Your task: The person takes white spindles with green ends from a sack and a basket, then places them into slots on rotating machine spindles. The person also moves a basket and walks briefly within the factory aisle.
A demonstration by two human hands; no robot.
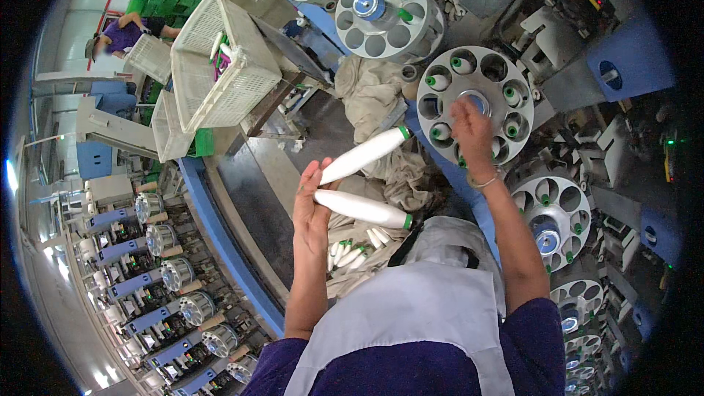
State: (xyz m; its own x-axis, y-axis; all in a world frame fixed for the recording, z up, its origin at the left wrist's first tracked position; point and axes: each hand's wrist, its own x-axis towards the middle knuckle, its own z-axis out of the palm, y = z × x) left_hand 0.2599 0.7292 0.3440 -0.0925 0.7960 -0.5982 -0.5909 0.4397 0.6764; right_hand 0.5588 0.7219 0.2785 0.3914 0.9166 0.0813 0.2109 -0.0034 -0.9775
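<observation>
In my left hand (312,209) are two white yarn bobbins with green ends. The upper bobbin (364,155) tilts up to the right, and the lower bobbin (364,208) slants slightly down, so they fan apart. My right hand (474,134) is over a round grey magazine (458,155), beside its central hub (478,100). Its fingers look extended and somewhat blurred, with nothing visible in them. Green-tipped bobbins (512,95) stand in several of the magazine's round pockets, while a few pockets look dark. My right hand and wrist cover part of the magazine's lower side.
More white bobbins (350,257) lie below my left hand. Beige cloth (374,95) is bunched beside the magazine. Other round magazines (381,15) line the machine. A white basket (235,88) holds bobbins and purple tubes. At the far left is a person (121,35) in purple.
</observation>
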